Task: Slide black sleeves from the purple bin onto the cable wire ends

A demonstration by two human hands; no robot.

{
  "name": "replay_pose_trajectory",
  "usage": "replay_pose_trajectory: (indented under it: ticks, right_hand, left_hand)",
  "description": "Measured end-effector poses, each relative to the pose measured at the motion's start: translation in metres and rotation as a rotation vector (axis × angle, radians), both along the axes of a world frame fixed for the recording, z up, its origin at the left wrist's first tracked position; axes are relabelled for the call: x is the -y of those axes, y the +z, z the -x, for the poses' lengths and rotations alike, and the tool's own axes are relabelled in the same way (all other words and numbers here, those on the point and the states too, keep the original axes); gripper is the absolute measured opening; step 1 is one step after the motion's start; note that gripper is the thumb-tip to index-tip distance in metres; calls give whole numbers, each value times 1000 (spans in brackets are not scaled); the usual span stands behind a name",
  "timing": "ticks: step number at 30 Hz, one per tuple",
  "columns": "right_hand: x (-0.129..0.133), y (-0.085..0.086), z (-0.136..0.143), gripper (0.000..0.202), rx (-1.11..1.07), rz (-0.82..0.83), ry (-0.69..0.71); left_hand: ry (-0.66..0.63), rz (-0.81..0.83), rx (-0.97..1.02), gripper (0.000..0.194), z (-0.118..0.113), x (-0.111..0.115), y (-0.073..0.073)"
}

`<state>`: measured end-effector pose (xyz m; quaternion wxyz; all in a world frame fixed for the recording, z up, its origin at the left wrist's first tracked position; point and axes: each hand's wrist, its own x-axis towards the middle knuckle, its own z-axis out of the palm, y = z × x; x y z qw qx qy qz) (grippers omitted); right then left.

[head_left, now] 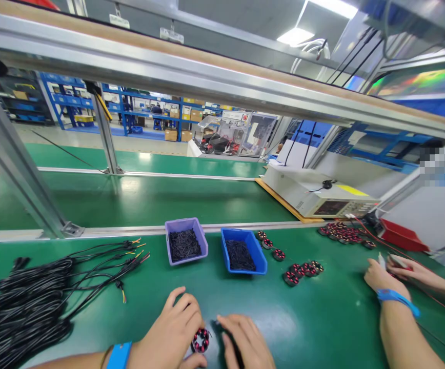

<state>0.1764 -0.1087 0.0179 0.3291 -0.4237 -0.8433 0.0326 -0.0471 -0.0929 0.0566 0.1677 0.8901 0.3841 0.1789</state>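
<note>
My left hand (176, 328), with a blue wristband, grips a small ring-shaped motor stator (200, 340) with red and black windings, low over the green bench. Just right of it is my right hand (247, 341), its fingers stretched toward the stator and the thumb apart from them. A dark smear lies by its fingertips; I cannot tell whether it is a small part or a shadow. Ahead of my hands stand a purple bin (206, 251) and a blue bin (263, 265), both holding many short black tube-like pieces.
Bundled black cables (34, 297) with bare coloured ends lie at left. Several stators (291, 278) sit right of the blue bin, more (341, 233) farther back. A co-worker's hands (386, 279) work at right near a red bin (403, 236). A bench instrument (315, 192) stands behind.
</note>
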Motion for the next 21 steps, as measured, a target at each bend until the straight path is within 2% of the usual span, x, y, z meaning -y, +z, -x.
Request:
replay_pose_trajectory:
  ticks: [2, 4, 7, 10, 13, 15, 17, 19, 21]
  right_hand:
    - [-8, 9, -2, 27, 35, 71, -68]
    - [-15, 15, 1, 21, 102, 116, -80]
    - [-24, 16, 10, 24, 148, 109, -60]
    - [-29, 13, 16, 26, 96, 88, -76]
    - [-33, 14, 18, 23, 4, 92, -122]
    - [-34, 16, 21, 21, -113, 171, -130]
    - [-35, 18, 26, 21, -256, 335, -110]
    - [-34, 19, 33, 18, -342, 484, -81]
    - [-33, 20, 39, 16, -334, 538, -61]
  left_hand:
    - [-13, 3, -29, 37, 0, 0, 2]
    - [-38, -21, -52, 38, 3, 0, -2]
    - [-72, -84, -8, 54, 15, 0, -14]
    - [62, -49, 74, 67, 32, 1, -23]
    - [225, 48, 111, 55, 41, 0, -20]
    - [230, 87, 133, 40, 38, -3, -16]
    - [209, 118, 148, 30, 30, -6, -13]
    - [213, 136, 161, 26, 22, -10, -12]
    - [223, 149, 180, 27, 18, -11, -13]
